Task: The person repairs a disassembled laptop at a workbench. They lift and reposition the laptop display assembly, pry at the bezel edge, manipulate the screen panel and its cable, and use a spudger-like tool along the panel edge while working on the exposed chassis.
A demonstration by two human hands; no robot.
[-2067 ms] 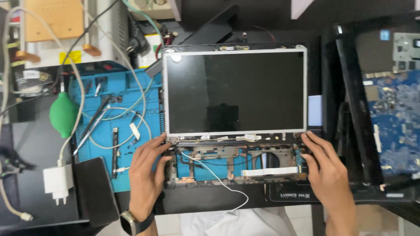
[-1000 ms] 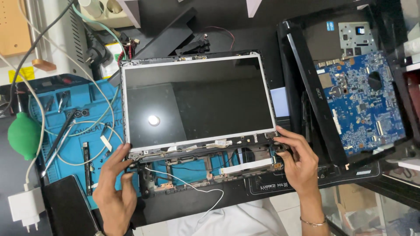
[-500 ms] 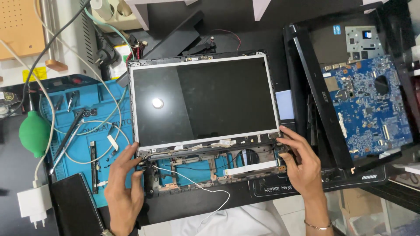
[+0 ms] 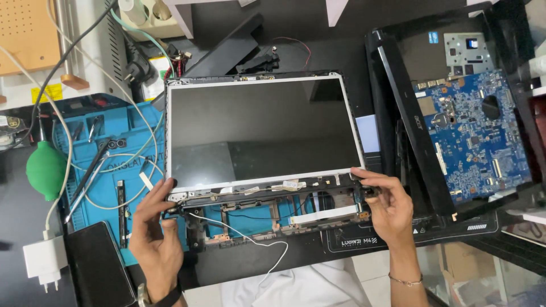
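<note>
A bare laptop screen panel (image 4: 261,131) with a silver frame lies flat in its black back cover, dark glass up. Below it sits the stripped black laptop base frame (image 4: 273,213) with cables and a white wire (image 4: 250,236) trailing out. My left hand (image 4: 154,227) grips the left hinge corner where screen meets base. On the right, my right hand (image 4: 387,204) pinches the matching hinge corner. Both hands hold the assembly on a black mat.
A blue work mat (image 4: 108,170) with tools and cables lies left, beside a green rubber air blower (image 4: 45,170), a white charger (image 4: 41,264) and a dark phone (image 4: 99,264). A blue circuit board (image 4: 472,136) rests on black laptop covers (image 4: 409,136) at right.
The view has shifted and settled; the screen assembly now sits more central. Both hands stay on the hinge corners, the bright reflection on the glass is gone.
</note>
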